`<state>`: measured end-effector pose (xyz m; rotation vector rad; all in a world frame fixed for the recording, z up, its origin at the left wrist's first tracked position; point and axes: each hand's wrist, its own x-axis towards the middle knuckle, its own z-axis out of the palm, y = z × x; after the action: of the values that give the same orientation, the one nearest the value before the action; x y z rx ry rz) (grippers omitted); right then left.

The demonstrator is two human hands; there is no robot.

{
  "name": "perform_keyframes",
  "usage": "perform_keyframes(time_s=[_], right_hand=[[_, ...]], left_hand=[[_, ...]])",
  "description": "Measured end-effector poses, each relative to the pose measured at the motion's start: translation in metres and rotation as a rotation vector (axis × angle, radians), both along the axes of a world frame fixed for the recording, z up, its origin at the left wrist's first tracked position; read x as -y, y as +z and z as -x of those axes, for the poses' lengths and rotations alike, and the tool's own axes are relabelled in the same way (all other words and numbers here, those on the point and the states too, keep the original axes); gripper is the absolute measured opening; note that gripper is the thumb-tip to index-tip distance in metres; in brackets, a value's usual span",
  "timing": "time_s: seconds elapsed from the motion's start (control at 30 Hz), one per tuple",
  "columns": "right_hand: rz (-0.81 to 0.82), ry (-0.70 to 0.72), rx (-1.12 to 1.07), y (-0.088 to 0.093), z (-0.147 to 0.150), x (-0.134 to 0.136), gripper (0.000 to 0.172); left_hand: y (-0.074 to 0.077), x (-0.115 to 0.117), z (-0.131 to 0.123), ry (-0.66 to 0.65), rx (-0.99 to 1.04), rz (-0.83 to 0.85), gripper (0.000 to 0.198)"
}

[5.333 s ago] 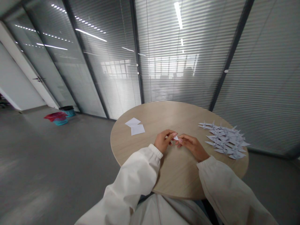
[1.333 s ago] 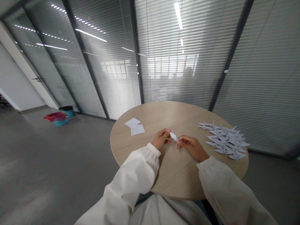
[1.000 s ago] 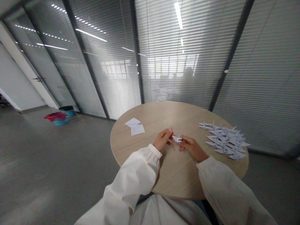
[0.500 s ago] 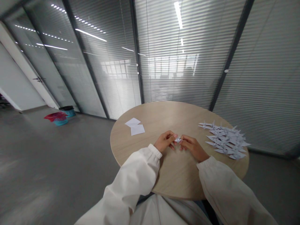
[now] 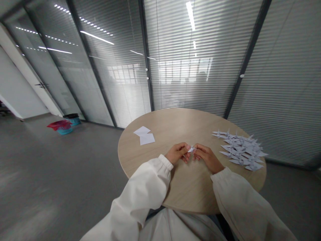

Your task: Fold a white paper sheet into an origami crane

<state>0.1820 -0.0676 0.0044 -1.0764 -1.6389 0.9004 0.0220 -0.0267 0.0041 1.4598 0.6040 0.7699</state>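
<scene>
At the left of the round, pale wood worktop [image 5: 160,125] lie two loose white paper squares [image 5: 146,139], slightly overlapping and well apart from the hands. The left hand [image 5: 177,153] reaches in from a white gathered sleeve [image 5: 147,187], the forearm angled up and to the right, the wrist low over the wood. Its fingertips [image 5: 187,146] are pressed together on the left side of a small folded paper piece [image 5: 191,149], which sits near the middle of the worktop between the two hands. Its long axis seems to run left to right, with a small point rising from it, though the folds are too small to read. Neither hand is clearly nearer; both pinch it from opposite sides. The right hand [image 5: 207,158] angles up and left from a cream sleeve [image 5: 240,204], its fingertips [image 5: 195,148] closed on the right side. Further right, a heap of folded paper cranes [image 5: 240,150] lies spread on the worktop, just beyond that hand and not touching it.
</scene>
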Motion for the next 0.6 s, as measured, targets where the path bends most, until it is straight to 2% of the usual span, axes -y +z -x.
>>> perform_keyframes(time_s=[0.6], right_hand=[[0.039, 0.001, -0.031, 0.0041, 0.0020, 0.0034, 0.022]], left_hand=[[-0.0010, 0.0005, 0.0008, -0.025, -0.020, -0.033, 0.047]])
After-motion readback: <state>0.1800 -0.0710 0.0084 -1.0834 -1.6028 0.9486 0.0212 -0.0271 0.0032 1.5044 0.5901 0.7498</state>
